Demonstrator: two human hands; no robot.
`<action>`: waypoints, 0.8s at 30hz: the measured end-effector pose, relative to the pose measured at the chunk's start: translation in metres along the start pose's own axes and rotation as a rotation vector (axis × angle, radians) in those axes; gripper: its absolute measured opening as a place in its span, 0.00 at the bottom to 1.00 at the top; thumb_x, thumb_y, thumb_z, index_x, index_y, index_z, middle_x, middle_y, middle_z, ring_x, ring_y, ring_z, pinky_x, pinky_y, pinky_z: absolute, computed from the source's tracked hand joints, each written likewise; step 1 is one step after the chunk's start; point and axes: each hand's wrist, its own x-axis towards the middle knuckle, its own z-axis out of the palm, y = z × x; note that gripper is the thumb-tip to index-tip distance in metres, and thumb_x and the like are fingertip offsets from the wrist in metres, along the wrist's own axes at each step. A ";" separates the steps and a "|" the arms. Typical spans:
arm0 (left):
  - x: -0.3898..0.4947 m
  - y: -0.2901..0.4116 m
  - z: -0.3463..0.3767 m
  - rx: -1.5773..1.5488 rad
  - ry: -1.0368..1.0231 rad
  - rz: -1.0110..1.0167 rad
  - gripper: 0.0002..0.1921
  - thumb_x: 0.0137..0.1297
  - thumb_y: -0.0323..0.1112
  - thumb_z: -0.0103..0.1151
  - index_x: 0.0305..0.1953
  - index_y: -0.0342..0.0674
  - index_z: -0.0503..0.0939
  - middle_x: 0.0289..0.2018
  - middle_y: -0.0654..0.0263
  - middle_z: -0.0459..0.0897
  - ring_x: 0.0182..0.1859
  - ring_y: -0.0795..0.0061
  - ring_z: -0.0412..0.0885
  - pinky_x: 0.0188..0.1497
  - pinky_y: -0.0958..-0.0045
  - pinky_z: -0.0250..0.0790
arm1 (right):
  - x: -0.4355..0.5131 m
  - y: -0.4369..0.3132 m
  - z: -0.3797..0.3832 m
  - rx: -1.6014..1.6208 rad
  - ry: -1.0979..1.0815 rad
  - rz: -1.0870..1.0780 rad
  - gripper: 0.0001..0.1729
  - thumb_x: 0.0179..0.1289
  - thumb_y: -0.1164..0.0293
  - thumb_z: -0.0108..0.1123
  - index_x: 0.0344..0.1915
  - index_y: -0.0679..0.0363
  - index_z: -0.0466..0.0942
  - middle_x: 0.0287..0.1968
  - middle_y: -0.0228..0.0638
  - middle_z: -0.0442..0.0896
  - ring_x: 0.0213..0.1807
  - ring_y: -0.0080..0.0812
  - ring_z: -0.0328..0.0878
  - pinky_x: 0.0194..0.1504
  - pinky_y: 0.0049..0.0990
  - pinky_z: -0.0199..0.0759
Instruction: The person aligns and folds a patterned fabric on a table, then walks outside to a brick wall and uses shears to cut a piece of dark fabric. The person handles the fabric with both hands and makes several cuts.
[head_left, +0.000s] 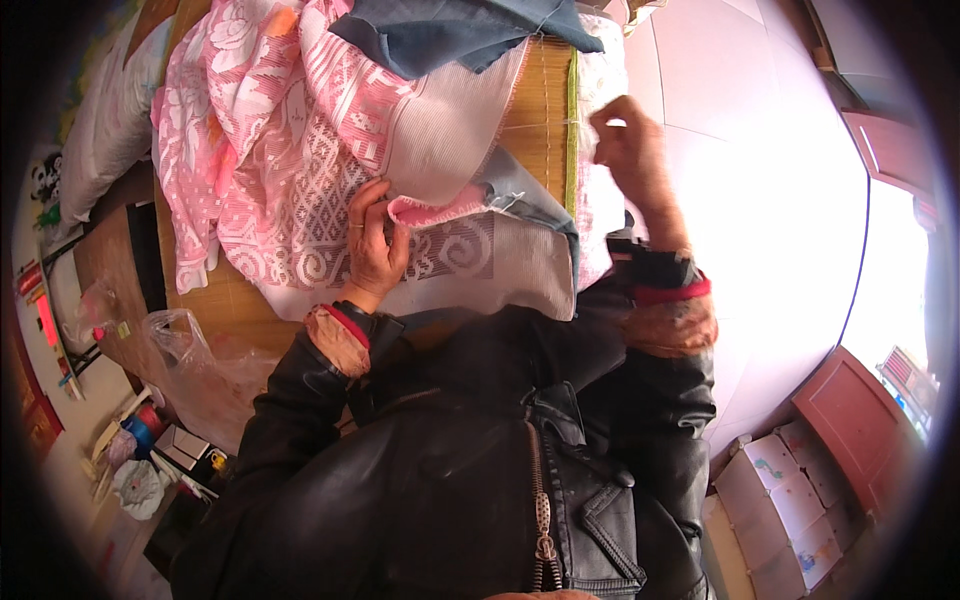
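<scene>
A large pink-and-white patterned cloth (255, 150) lies bunched before me, with a pale ribbed border (450, 120) folded across it. My left hand (379, 244) pinches the cloth's folded edge, beside a pink inner fold (439, 210) with frayed white threads. Blue-grey cloth (525, 184) meets that fold on its right; another blue-grey piece (465, 34) lies at the top. To the right, off the cloth, my right hand (634, 150) is raised with thumb and forefinger together. A fine pale thread seems to run towards it; blur hides whether anything is between the fingertips.
The cloth rests on a wooden table (551, 105) with a yellow-green strip (572, 142) along its right edge. At left, a clear plastic bag (180, 337) lies near the table, and thread spools (139, 431) sit lower down. White storage cubes (780, 487) stand at lower right.
</scene>
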 end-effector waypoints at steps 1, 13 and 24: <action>0.000 0.000 0.000 -0.002 0.003 0.000 0.12 0.58 0.29 0.51 0.43 0.31 0.71 0.53 0.53 0.68 0.57 0.52 0.67 0.60 0.59 0.60 | -0.004 0.000 -0.016 0.192 0.040 0.074 0.02 0.63 0.78 0.50 0.35 0.66 0.69 0.29 0.35 0.76 0.22 0.20 0.72 0.23 0.19 0.68; 0.000 0.000 0.001 0.002 0.007 -0.001 0.12 0.57 0.27 0.52 0.43 0.31 0.71 0.52 0.54 0.68 0.57 0.52 0.67 0.59 0.60 0.61 | 0.014 -0.010 0.073 -0.533 0.018 -0.160 0.14 0.55 0.63 0.60 0.41 0.56 0.75 0.41 0.44 0.74 0.39 0.52 0.75 0.42 0.42 0.70; -0.001 -0.003 0.003 -0.007 0.033 0.032 0.11 0.59 0.29 0.52 0.43 0.33 0.71 0.52 0.53 0.69 0.56 0.52 0.68 0.58 0.59 0.61 | -0.014 0.025 -0.059 -0.178 0.398 0.154 0.05 0.62 0.73 0.56 0.32 0.63 0.73 0.23 0.27 0.74 0.22 0.16 0.68 0.23 0.17 0.62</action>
